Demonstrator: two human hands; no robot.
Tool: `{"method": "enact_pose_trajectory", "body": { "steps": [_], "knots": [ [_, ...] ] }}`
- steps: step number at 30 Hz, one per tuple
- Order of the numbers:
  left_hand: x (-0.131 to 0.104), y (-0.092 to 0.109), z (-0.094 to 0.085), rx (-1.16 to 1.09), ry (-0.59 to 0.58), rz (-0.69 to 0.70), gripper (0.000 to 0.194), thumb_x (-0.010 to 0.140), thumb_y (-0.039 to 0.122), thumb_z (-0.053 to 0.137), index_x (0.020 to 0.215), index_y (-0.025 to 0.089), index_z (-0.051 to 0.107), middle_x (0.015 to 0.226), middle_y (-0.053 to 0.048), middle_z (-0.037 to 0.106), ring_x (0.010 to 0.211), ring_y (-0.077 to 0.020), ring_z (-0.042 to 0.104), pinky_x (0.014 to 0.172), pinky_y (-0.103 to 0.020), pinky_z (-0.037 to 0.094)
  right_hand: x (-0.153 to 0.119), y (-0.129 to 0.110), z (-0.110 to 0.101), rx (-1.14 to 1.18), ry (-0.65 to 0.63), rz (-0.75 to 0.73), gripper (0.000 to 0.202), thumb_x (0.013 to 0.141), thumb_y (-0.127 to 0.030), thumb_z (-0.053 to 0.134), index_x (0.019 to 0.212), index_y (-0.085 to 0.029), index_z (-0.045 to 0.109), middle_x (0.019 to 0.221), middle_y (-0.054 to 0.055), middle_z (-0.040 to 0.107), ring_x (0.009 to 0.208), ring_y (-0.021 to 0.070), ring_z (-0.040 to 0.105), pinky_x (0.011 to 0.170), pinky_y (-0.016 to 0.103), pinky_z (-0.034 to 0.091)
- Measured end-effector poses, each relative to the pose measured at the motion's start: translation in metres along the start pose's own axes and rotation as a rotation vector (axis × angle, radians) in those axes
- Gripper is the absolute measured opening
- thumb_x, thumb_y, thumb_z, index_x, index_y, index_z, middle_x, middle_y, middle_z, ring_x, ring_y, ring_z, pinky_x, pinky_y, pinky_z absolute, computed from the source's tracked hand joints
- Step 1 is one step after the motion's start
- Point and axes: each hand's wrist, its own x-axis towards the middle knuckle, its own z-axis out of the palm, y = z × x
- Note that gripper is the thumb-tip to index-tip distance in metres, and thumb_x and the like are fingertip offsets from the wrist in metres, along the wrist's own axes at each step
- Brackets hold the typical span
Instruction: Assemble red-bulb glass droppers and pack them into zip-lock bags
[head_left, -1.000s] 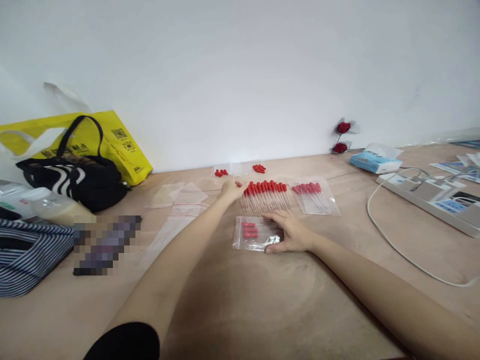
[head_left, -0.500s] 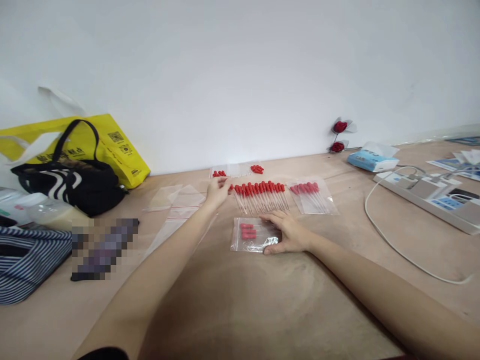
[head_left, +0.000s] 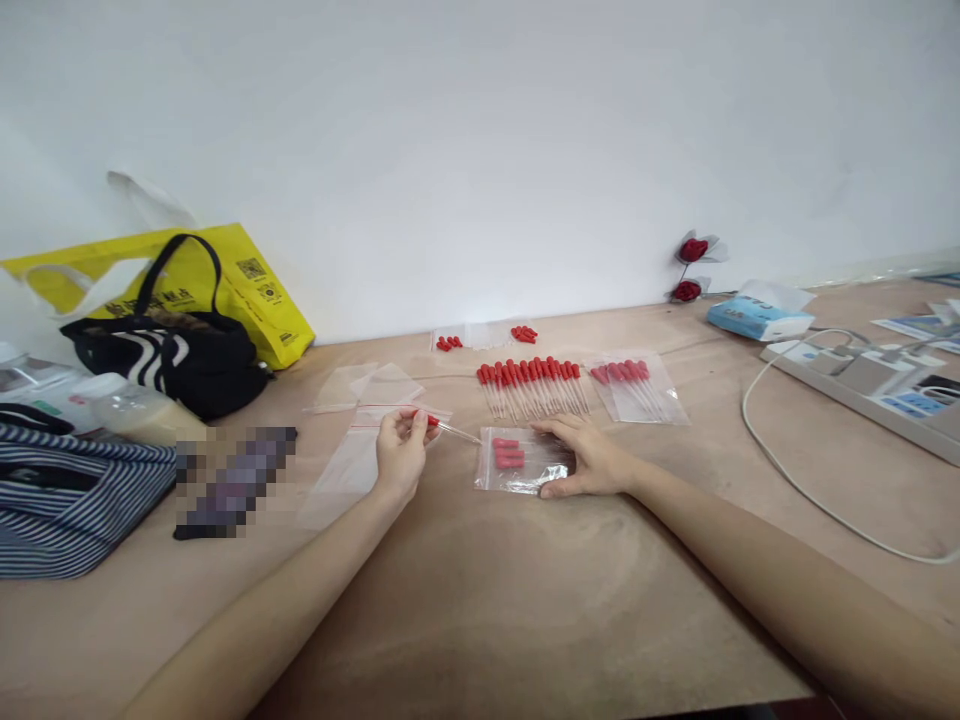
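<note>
My left hand (head_left: 402,450) pinches the red bulb of a dropper (head_left: 456,432). Its thin clear stem points right, the tip close to the left end of a clear zip bag (head_left: 486,478); whether it touches or enters the bag I cannot tell. Three red bulbs (head_left: 510,452) show in that bag. My right hand (head_left: 592,455) grips the bag's right part, thumb along the near edge and fingers along the far edge. Behind it lies a row of droppers (head_left: 532,385) with red bulbs pointing away. To its right, another clear bag (head_left: 671,405) contains several droppers (head_left: 626,375).
Flat clear bags (head_left: 345,465) lie left of my left hand. Loose red bulbs (head_left: 524,334) rest near the wall. Yellow and black bags (head_left: 281,320) and a striped pouch (head_left: 82,520) stand left. At right are a tissue pack (head_left: 757,318), a power strip (head_left: 937,425) and a cable (head_left: 810,535).
My left hand has come back from the left end of the dropper row with one dropper, now held beside the bag. My right hand stays at the bag; the view has shifted slightly.
</note>
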Motion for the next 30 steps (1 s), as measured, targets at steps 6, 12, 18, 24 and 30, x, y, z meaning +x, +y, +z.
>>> {"method": "enact_pose_trajectory", "body": {
  "steps": [6,12,18,24,30],
  "knots": [
    [-0.013,-0.002,0.0,0.002,-0.05,-0.04,0.033,0.058,0.032,0.071,0.075,0.016,0.047,0.068,0.003,0.058,0.068,-0.01,0.059,0.071,-0.029,0.05,0.0,0.001,0.0,0.001,-0.002,-0.009,0.079,0.057,-0.059,0.065,0.122,-0.019,0.042,0.114,0.012,0.053,0.103,0.0273,0.048,0.085,0.043,0.037],
    [-0.024,-0.001,0.002,0.106,-0.173,-0.075,0.031,0.057,0.03,0.072,0.075,0.014,0.054,0.073,0.0,0.062,0.068,-0.012,0.061,0.073,-0.028,0.048,0.0,0.0,-0.001,0.0,-0.005,-0.006,0.08,0.057,-0.06,0.065,0.121,-0.018,0.042,0.115,0.012,0.052,0.103,0.0266,0.048,0.085,0.042,0.037],
    [-0.023,-0.003,0.006,0.367,-0.394,-0.045,0.022,0.054,0.027,0.073,0.069,0.015,0.062,0.068,-0.003,0.065,0.063,-0.0139,0.06,0.065,-0.026,0.047,0.001,0.0,-0.001,-0.009,-0.014,-0.008,0.079,0.058,-0.06,0.064,0.121,-0.018,0.042,0.115,0.012,0.052,0.103,0.027,0.048,0.085,0.042,0.037],
    [-0.019,0.0,0.01,0.672,-0.566,0.108,0.017,0.064,0.032,0.064,0.072,0.016,0.065,0.069,-0.003,0.066,0.061,-0.0148,0.059,0.059,-0.027,0.047,0.001,-0.002,-0.002,-0.016,-0.013,0.002,0.077,0.058,-0.059,0.065,0.119,-0.017,0.044,0.113,0.012,0.053,0.101,0.0268,0.049,0.084,0.042,0.037],
    [-0.016,-0.008,0.021,0.736,-0.578,0.189,0.017,0.07,0.029,0.056,0.078,0.016,0.062,0.069,-0.001,0.065,0.061,-0.0126,0.058,0.057,-0.023,0.045,0.001,-0.002,-0.002,-0.001,-0.006,-0.011,0.078,0.058,-0.06,0.064,0.119,-0.018,0.044,0.114,0.012,0.053,0.102,0.0271,0.048,0.084,0.042,0.037]
  ]
}}
